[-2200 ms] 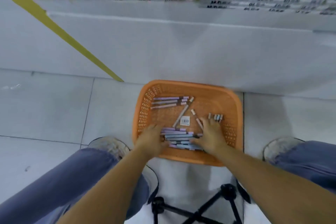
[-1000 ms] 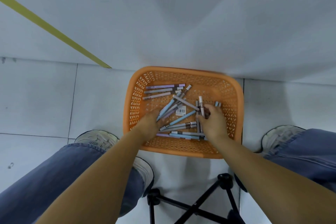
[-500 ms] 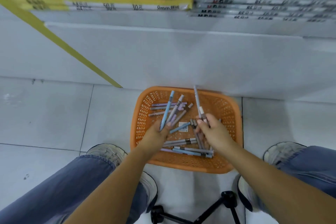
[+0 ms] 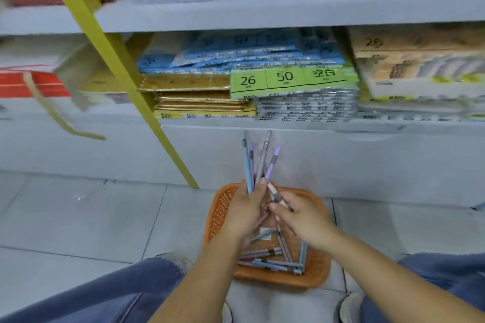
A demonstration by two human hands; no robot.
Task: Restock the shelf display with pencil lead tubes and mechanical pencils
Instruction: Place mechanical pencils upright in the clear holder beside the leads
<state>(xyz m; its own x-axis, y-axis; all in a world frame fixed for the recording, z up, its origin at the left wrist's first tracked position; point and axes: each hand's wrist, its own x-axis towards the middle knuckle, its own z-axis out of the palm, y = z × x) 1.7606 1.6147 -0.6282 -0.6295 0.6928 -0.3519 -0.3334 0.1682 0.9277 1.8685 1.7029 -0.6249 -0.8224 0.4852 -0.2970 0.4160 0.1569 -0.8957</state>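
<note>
An orange plastic basket [image 4: 283,279] sits on the floor between my knees, with several mechanical pencils [image 4: 273,262] lying loose in it. My left hand [image 4: 245,214] grips a bunch of blue, grey and lilac pencils [image 4: 258,162] that point upward above the basket. Right beside it, my right hand [image 4: 301,219] pinches a pinkish pencil [image 4: 275,195] whose tip leans toward the bunch. No pencil lead tubes can be made out.
A white shelf unit rises just behind the basket; its lower shelf [image 4: 262,123] holds flat stacks of gold, blue and silver packs and a green label [image 4: 286,78]. A yellow upright [image 4: 112,60] slants across the left. Boxes stand on the upper shelf. Pale floor tiles lie to the left.
Both hands have lifted out of the basket with pencils. The bunch in my left hand has grown and stands upright. The view has tilted up, bringing the shelves into sight.
</note>
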